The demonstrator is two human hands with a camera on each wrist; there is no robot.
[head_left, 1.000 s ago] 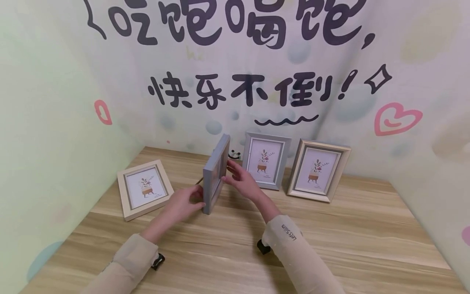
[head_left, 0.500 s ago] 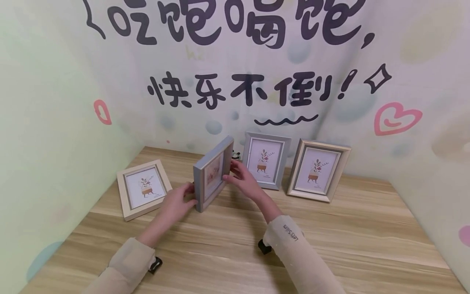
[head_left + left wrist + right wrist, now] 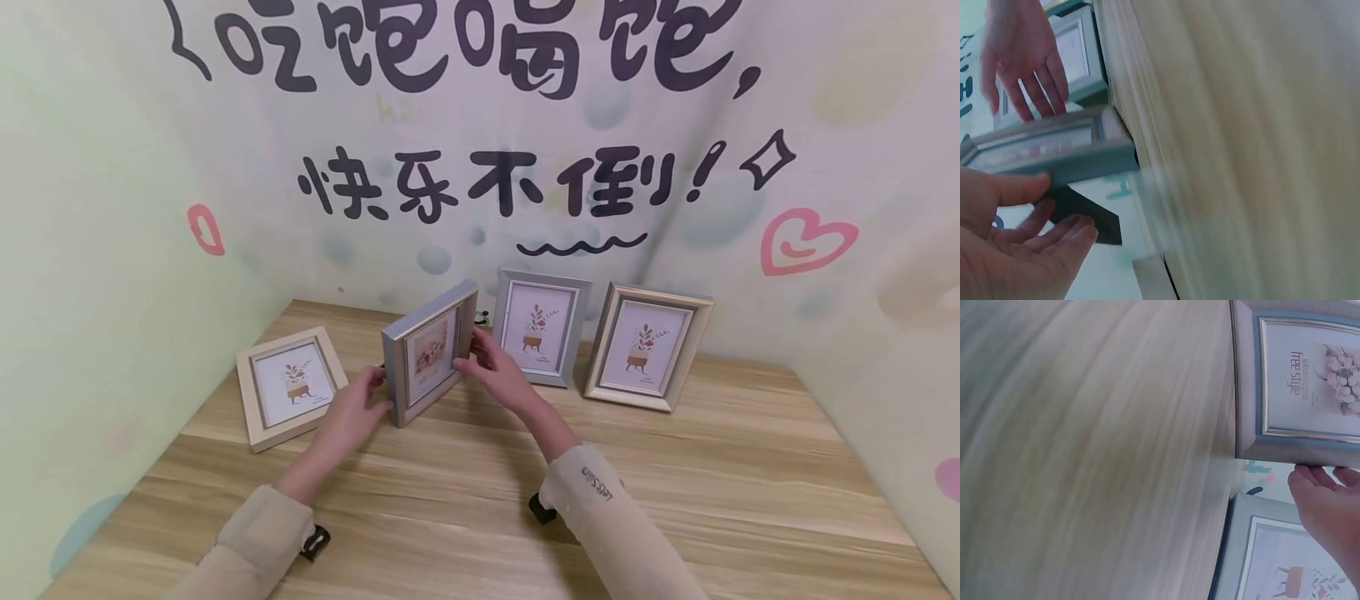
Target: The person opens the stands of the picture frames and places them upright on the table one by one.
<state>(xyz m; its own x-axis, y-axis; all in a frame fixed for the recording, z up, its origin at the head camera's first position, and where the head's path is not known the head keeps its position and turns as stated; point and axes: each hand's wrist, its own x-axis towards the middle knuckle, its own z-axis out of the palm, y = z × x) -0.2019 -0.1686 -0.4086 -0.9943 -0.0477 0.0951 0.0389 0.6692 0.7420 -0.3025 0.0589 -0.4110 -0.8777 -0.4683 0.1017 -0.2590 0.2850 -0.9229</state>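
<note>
A silver-blue picture frame [image 3: 432, 354] with a flower print stands upright on the table, turned at an angle to the right. My left hand [image 3: 351, 417] holds its left edge, the thumb against the frame's side. In the left wrist view, that hand's fingers [image 3: 1063, 237] curl behind the frame, beside its dark back stand [image 3: 1094, 215]. At the opposite edge is my right hand [image 3: 498, 375], thumb at the front and fingers reaching behind. The right wrist view shows the print [image 3: 1316, 378] and the right fingertips touching the frame's edge.
A cream frame [image 3: 292, 387] lies or leans low at the left. Behind and to the right, a grey-blue frame [image 3: 542, 329] and a champagne-gold frame [image 3: 648, 348] stand upright near the back wall. A printed cloth [image 3: 450, 275] covers the wall behind the wooden table [image 3: 712, 483].
The held frame has turned so that its picture faces further forward. Its left edge and my left hand have moved leftward, while the right hand has stayed nearly in place.
</note>
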